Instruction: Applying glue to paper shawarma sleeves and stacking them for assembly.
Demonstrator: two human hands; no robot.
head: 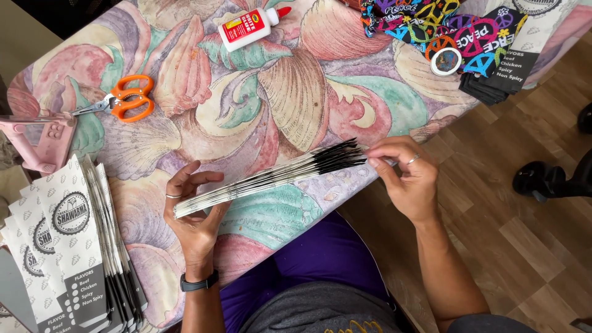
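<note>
A thick stack of flat paper bags (271, 176), white with black ends, is held edge-on over the table between both hands. My left hand (192, 213) cups the white end from below, fingers curled round it, with a ring and a dark wristwatch showing. My right hand (404, 179) pinches the black end near the table's edge. The stack slopes up from left to right.
Orange-handled scissors (126, 98), a white glue bottle with a red cap (253, 26) and a pink glue gun (40, 139) lie on the shell-patterned tablecloth (296, 92). More printed bags (77, 246) are fanned at left. Colourful patterned fabric (450, 31) and a roll of tape (445, 61) lie at the top right. A dark shoe (542, 180) stands on the wooden floor.
</note>
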